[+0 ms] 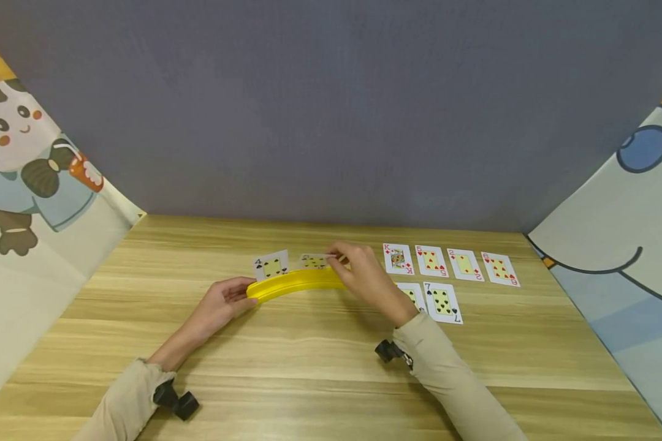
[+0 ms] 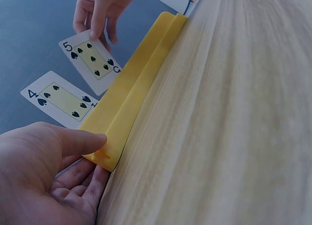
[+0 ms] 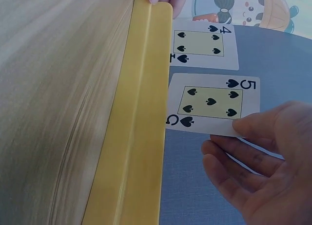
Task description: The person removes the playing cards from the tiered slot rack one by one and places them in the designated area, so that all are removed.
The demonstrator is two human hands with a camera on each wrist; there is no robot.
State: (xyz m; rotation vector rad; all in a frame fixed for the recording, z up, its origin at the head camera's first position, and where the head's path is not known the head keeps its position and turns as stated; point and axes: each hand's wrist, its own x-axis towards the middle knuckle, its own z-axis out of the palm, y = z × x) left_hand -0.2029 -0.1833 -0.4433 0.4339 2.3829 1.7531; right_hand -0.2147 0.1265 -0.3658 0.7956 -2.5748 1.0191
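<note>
A curved yellow card holder [image 1: 295, 282] stands on the wooden table. My left hand [image 1: 224, 302] grips its left end, thumb on the front face and fingers beneath. Upright in the holder near that end is the four of spades [image 2: 58, 99]. To its right, my right hand [image 3: 273, 161] pinches the five of spades [image 3: 210, 102] by one edge between thumb and fingers. The lower edge of the five is right at the holder's back side, and the card leans slightly.
Right of the holder lie face-up cards in two rows. The back row has the king of diamonds [image 1: 398, 259], a five of hearts [image 1: 431, 261], the two of diamonds [image 1: 466, 264] and another red card [image 1: 499, 269]. In front are the seven of spades [image 1: 443, 302] and a partly covered card [image 1: 410, 294].
</note>
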